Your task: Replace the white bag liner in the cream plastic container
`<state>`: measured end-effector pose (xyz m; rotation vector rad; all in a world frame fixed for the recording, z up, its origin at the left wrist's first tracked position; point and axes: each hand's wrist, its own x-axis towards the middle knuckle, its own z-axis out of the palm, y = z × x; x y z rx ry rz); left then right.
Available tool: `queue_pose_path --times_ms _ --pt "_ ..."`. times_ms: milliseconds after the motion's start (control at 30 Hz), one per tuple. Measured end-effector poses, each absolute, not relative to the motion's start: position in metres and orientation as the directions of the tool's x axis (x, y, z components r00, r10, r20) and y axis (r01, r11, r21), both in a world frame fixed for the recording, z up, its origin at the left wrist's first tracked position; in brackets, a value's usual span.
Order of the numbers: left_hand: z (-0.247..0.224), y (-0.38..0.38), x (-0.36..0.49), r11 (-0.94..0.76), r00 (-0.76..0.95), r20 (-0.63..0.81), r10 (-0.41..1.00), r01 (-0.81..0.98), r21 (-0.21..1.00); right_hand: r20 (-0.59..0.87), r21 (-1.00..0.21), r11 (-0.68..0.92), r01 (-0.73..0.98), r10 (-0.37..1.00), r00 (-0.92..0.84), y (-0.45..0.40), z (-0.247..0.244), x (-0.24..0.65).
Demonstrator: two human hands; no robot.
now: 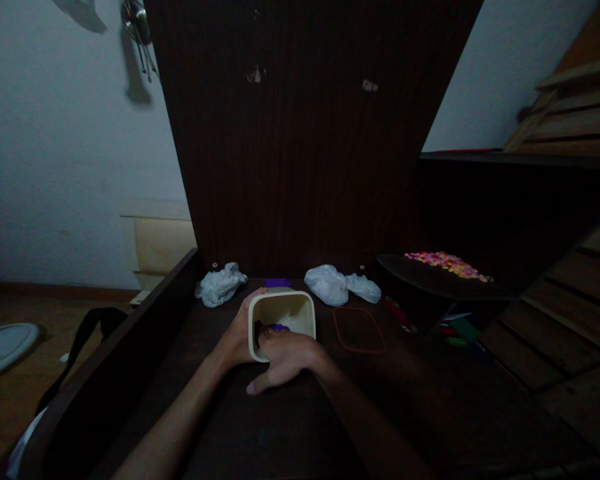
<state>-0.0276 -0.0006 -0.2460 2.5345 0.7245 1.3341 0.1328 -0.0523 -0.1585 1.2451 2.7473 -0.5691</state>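
Note:
A cream square container (307,310) is tilted on the dark desk, its opening facing me. My left hand (239,333) is wrapped round its left side, holding it. My right hand (287,357) reaches over the near rim with its fingers inside; the thumb sticks out below the rim. Something purple (280,327) and something dark lie at my right fingertips in the container; whether they are gripped is hidden. A thin reddish lid or frame (359,330) lies flat to the right of the container. Behind the container is a purple piece (277,283).
A crumpled whitish plastic bag (221,285) sits at the back left, another (327,285) behind and right of the container. Pink and yellow pieces (447,264) cover a small shelf at right. A raised board (125,347) edges the desk's left side.

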Motion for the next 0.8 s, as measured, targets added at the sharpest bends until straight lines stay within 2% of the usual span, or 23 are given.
queue_pose_path --times_ms 100,200,267,367,500,667,800 --pt "-0.245 0.000 -0.029 -0.870 0.479 0.729 0.490 0.325 0.371 -0.233 -0.327 0.630 0.705 0.669 -0.706 -0.073 -0.155 0.144" --pt "-0.243 0.001 -0.030 -0.874 0.491 0.725 0.483 0.320 0.365 -0.160 -0.325 0.619 0.715 0.709 -0.687 -0.093 -0.151 0.154" --pt "-0.240 0.001 -0.030 -0.873 0.501 0.716 0.486 0.314 0.373 -0.171 -0.238 0.557 0.796 0.782 -0.599 -0.101 -0.149 0.158" --pt "-0.235 0.000 -0.029 -0.870 0.510 0.705 0.492 0.308 0.385 -0.204 -0.043 0.492 0.869 0.847 -0.490 -0.102 -0.149 0.160" --pt "-0.233 -0.001 -0.029 -0.875 0.513 0.711 0.482 0.321 0.361 -0.184 0.068 0.530 0.845 0.839 -0.512 -0.097 -0.151 0.162" --pt "-0.238 -0.001 -0.028 -0.865 0.508 0.701 0.500 0.332 0.376 -0.129 0.047 0.545 0.837 0.834 -0.536 -0.097 -0.154 0.161" --pt "-0.237 -0.004 -0.025 -0.812 0.363 0.728 0.581 0.316 0.490 -0.115 -0.017 0.446 0.895 0.888 -0.445 -0.096 -0.148 0.162"
